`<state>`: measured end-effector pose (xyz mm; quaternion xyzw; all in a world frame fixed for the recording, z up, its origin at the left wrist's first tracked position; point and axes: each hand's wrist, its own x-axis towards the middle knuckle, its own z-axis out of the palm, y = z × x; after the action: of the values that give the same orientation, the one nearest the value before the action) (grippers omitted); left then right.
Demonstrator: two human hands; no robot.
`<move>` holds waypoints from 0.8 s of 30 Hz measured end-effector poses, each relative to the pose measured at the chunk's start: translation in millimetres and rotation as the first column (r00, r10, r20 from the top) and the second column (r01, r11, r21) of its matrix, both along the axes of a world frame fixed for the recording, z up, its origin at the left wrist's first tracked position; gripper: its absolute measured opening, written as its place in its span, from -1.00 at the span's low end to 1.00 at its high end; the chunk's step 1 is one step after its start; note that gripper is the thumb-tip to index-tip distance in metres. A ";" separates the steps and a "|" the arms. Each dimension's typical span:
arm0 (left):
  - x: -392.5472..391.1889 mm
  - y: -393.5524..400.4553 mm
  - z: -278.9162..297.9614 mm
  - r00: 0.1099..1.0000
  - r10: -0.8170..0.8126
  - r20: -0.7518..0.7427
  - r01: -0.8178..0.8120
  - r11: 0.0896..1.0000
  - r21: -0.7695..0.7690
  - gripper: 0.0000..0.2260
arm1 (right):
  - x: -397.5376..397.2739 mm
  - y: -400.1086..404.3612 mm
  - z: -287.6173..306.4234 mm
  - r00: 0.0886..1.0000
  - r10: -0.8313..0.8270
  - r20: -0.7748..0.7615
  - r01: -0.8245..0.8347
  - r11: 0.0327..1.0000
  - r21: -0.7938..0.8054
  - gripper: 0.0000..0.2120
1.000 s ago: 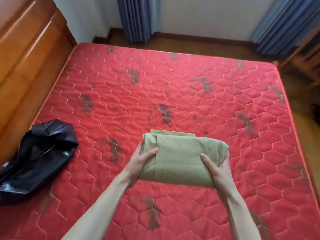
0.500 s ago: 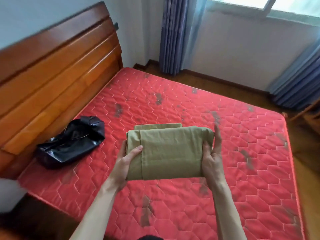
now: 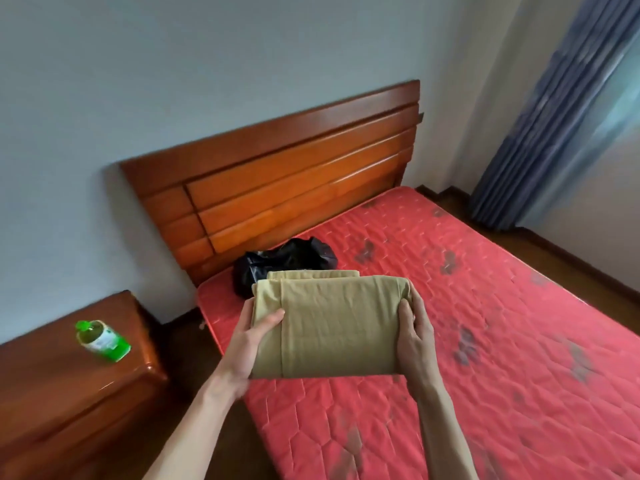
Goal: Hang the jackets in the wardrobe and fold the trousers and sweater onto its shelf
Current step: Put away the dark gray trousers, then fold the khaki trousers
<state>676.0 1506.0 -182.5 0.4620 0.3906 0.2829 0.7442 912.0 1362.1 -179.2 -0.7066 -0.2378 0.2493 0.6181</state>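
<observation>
Red quilted fabric is covering the mattress, which is filling the right and lower view beneath a slatted wooden headboard, while a wooden nightstand is sitting off to the left across a strip of floor. Blue curtains are hanging in the far right corner. Over the near corner of the mattress, a folded olive-tan garment, probably the trousers, is being held up in the air, not touching the bed. The left hand is gripping its left edge with the thumb lying on top and the fingers tucked under, and the right hand is clasping the right edge in the same manner. A crumpled black bag is lying near the headboard, just behind the bundle. A green bottle is lying on its side on the nightstand. No wardrobe is showing, so the step in hand is likely carrying the bundle to its shelf. Doing that well means keeping both hands pressing evenly, holding the stack level so the layers are not sliding apart, and supporting the underside until it is sitting flat on the shelf.
</observation>
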 end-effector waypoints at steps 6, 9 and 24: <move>-98.9 44.1 12.2 0.980 0.199 -0.006 -0.199 0.980 0.000 -0.38 | -82.1 78.5 15.8 0.963 0.270 0.007 -0.270 0.962 0.034 -0.47; -149.6 61.4 12.9 0.961 0.275 0.004 -0.275 0.961 -0.022 -0.40 | -126.8 112.4 18.1 0.934 0.356 0.000 -0.356 0.934 0.044 -0.40; -397.9 120.1 3.9 0.809 0.588 -0.003 -0.588 0.808 -0.025 -0.39 | -356.4 266.6 7.0 0.811 0.586 0.007 -0.585 0.809 0.065 -0.37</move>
<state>278.0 1626.1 -178.6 0.3086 0.5161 0.4956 0.6268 555.5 1628.7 -172.3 -0.5772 -0.4473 0.4244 0.5354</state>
